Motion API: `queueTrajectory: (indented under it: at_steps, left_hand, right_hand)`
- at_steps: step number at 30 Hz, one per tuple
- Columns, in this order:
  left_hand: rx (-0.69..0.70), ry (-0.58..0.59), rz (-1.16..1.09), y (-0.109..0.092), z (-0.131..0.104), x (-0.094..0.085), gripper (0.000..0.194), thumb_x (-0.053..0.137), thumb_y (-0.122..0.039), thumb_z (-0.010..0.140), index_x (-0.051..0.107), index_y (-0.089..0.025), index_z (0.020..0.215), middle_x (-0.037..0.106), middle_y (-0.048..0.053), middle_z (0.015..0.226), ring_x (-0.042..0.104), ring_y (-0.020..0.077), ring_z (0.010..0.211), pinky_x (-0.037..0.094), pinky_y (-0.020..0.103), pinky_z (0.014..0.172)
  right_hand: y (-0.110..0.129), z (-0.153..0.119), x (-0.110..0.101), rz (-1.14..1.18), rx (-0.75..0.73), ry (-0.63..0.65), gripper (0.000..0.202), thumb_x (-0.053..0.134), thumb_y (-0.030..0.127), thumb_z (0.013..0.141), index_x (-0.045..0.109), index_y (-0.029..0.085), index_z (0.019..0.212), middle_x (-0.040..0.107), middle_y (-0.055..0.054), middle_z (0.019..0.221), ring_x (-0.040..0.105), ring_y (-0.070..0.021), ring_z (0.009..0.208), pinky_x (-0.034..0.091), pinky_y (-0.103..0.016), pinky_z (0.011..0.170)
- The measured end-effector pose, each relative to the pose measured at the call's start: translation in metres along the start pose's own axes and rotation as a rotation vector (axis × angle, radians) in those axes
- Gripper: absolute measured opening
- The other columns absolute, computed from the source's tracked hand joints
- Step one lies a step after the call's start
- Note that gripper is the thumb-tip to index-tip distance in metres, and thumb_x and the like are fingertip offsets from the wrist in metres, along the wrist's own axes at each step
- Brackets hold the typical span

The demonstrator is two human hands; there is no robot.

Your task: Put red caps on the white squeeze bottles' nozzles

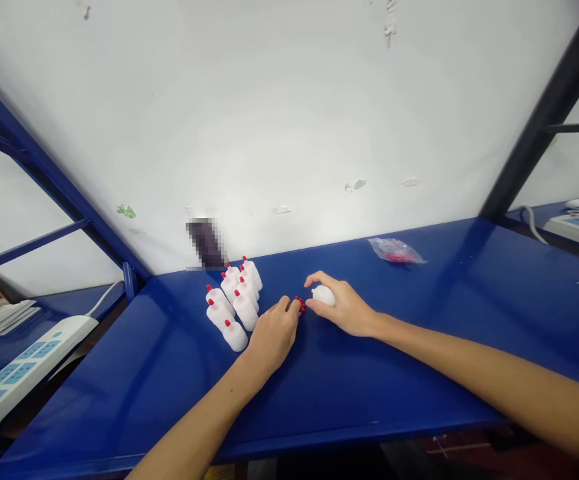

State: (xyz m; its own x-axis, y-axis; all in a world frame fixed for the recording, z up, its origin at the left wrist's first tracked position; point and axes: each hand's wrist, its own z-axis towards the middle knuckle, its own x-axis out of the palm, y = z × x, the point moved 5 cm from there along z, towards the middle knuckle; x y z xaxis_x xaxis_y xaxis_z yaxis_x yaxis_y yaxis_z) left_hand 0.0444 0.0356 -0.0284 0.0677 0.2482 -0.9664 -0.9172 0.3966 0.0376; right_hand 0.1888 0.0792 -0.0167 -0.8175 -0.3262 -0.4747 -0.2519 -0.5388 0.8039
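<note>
My right hand point(346, 308) is wrapped round a small white plastic bottle point(323, 295), its bare nozzle pointing left between the spread thumb and forefinger. A little to the left, my left hand point(274, 330) has its fingers bent down at a small pile of red caps point(300, 305) on the table. Its fingertips are partly hidden, so whether a cap is between them cannot be made out. Beside that hand stands a cluster of several white bottles point(244, 311) with red caps on their nozzles.
A clear plastic bag point(396, 251) with red pieces lies at the back right of the blue table point(409, 373). A pixelated dark object point(206, 241) is against the white wall behind the bottles. A power strip point(29, 373) runs along the left side, past a blue metal frame point(49, 160).
</note>
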Motion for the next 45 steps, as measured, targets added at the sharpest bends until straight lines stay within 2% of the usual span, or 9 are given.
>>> queueTrajectory:
  at_steps: [2,5,8,14,20,24,29,38,45]
  left_hand:
    - [0.011,-0.157,-0.156,0.0,-0.002,-0.008,0.016,0.042,-0.019,0.1,0.058,-0.017,0.103,0.062,0.006,0.092,0.064,0.018,0.074,0.053,0.029,0.065]
    - [0.008,-0.427,-0.452,0.002,-0.009,-0.022,0.009,0.05,-0.022,0.098,0.057,-0.019,0.103,0.063,0.002,0.089,0.063,0.0128,0.073,0.053,0.024,0.065]
    - [-0.001,-0.533,-0.635,0.001,-0.014,-0.028,0.007,0.054,-0.02,0.096,0.058,-0.02,0.102,0.064,0.0,0.088,0.063,0.0097,0.071,0.051,0.019,0.06]
    - [0.025,-0.493,-0.687,-0.002,-0.014,-0.025,0.007,0.054,-0.018,0.095,0.059,-0.019,0.101,0.065,0.001,0.087,0.063,0.0101,0.071,0.052,0.02,0.061]
    - [0.104,-0.442,-0.684,-0.007,-0.015,-0.024,0.006,0.054,-0.018,0.095,0.056,-0.021,0.1,0.062,-0.001,0.085,0.059,0.0087,0.069,0.049,0.019,0.06]
    - [0.137,-0.441,-0.702,-0.009,-0.016,-0.024,0.009,0.054,-0.016,0.094,0.055,-0.021,0.101,0.061,-0.001,0.085,0.057,0.0084,0.068,0.048,0.019,0.059]
    - [0.211,-0.438,-0.752,-0.013,-0.017,-0.024,0.013,0.053,-0.012,0.093,0.057,-0.02,0.102,0.062,0.001,0.087,0.057,0.0101,0.071,0.048,0.021,0.063]
    - [0.254,-0.466,-0.82,-0.018,-0.018,-0.029,0.018,0.055,-0.01,0.092,0.061,-0.02,0.106,0.064,0.003,0.087,0.059,0.0125,0.076,0.049,0.024,0.065]
    - [0.255,-0.445,-0.751,-0.022,-0.02,-0.034,0.015,0.052,-0.013,0.095,0.061,-0.019,0.105,0.065,0.003,0.088,0.058,0.0124,0.072,0.048,0.024,0.063]
  right_hand:
    - [0.004,-0.001,0.0,-0.187,-0.028,0.024,0.027,0.058,0.044,0.09,0.056,0.025,0.11,0.063,0.003,0.078,0.055,-0.0147,0.064,0.037,-0.025,0.061]
    - [0.007,-0.002,-0.001,-0.422,-0.039,0.054,0.021,0.056,0.045,0.091,0.06,0.026,0.099,0.066,0.001,0.08,0.057,-0.0164,0.067,0.034,-0.026,0.061]
    - [0.007,-0.003,0.0,-0.529,-0.026,0.082,0.021,0.054,0.045,0.091,0.06,0.025,0.093,0.066,0.001,0.075,0.057,-0.0169,0.064,0.029,-0.025,0.059]
    - [0.009,-0.004,0.004,-0.531,-0.053,0.094,0.023,0.055,0.045,0.09,0.058,0.023,0.086,0.066,0.001,0.075,0.056,-0.0159,0.065,0.026,-0.025,0.059]
    - [0.015,-0.007,0.0,-0.441,-0.082,0.141,0.023,0.06,0.038,0.083,0.049,0.02,0.074,0.058,0.004,0.068,0.045,-0.0117,0.059,0.024,-0.025,0.058]
    - [0.016,-0.008,0.001,-0.301,-0.11,0.206,0.034,0.051,0.051,0.089,0.049,0.02,0.076,0.054,0.004,0.068,0.044,-0.012,0.059,0.026,-0.025,0.059]
    - [0.014,-0.008,0.005,-0.218,-0.045,0.226,0.05,0.044,0.063,0.09,0.046,0.018,0.067,0.049,0.005,0.062,0.04,-0.0111,0.058,0.025,-0.025,0.057]
    - [0.013,-0.009,0.009,-0.242,-0.016,0.147,0.068,0.029,0.08,0.083,0.038,0.018,0.056,0.036,0.003,0.053,0.031,-0.0104,0.051,0.021,-0.026,0.053]
    - [0.015,-0.011,0.009,-0.199,-0.101,0.172,0.062,0.034,0.073,0.087,0.039,0.018,0.058,0.038,0.004,0.054,0.033,-0.01,0.052,0.022,-0.026,0.053]
